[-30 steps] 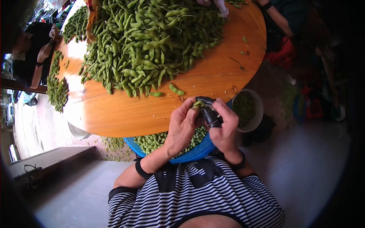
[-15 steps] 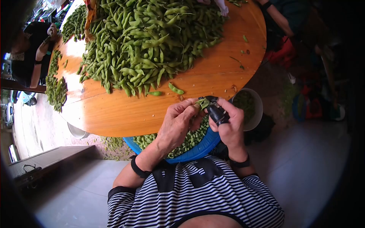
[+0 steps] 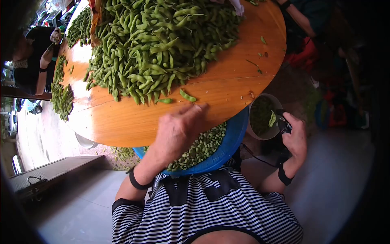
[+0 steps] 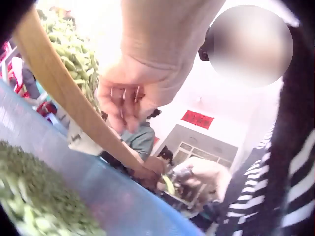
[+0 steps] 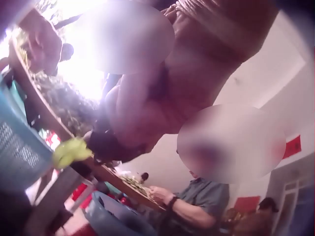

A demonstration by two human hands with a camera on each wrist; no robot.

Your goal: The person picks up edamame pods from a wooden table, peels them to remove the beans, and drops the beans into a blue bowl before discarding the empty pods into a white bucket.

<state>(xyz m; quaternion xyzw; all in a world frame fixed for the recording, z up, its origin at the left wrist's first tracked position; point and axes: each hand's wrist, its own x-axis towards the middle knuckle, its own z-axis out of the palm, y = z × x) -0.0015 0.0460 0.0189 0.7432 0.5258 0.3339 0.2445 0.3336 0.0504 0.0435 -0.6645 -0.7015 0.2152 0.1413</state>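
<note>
In the head view my left hand (image 3: 175,129) is over the table's near edge, holding nothing, its fingers pointing toward two loose green soybean pods (image 3: 187,96) beside the large pod pile (image 3: 158,53). The left wrist view shows its fingers (image 4: 129,105) loosely bent. Off to the right, my right hand (image 3: 295,138) pinches a flattened, pale green pod (image 3: 272,118) between black-covered fingertips, over the white bucket (image 3: 279,106). That pod also shows, blurred, in the right wrist view. Below my left hand, a blue basin (image 3: 237,136) in front of my body holds shelled beans (image 3: 203,148).
The round wooden table (image 3: 118,126) carries smaller pod heaps (image 3: 61,99) at its left. Other people sit around it, one person's arm (image 3: 298,20) at the far right. Pods and husks litter the floor (image 3: 122,153) by the basin. A low slatted panel (image 3: 53,173) stands at left.
Both hands worked together on a pod over the basin; now they have parted. The right hand has moved right to the bucket with the pod, and the left has moved left over the table edge.
</note>
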